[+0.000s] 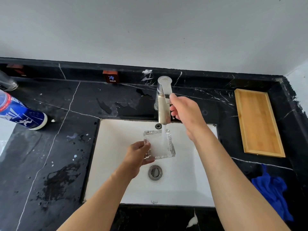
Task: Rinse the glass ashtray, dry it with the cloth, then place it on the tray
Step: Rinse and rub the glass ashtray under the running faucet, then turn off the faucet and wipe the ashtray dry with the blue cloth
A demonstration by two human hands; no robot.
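My left hand [139, 155] grips the square clear glass ashtray [162, 146] by its left edge, over the white sink [116, 164]. Water runs from the chrome tap [164, 97] straight into the ashtray. My right hand [185, 110] is on the right side of the tap, its fingers curled around the handle. The blue cloth [273, 190] lies crumpled on the counter to the right of the sink. A bare wooden tray [259, 122] sits at the back right of the counter.
The counter [58, 155] is black marble with wet patches left of the sink. A blue and white can [20, 112] lies at the far left. A small "COLD" sign [112, 77] stands against the back ledge. The sink drain [155, 172] is below the ashtray.
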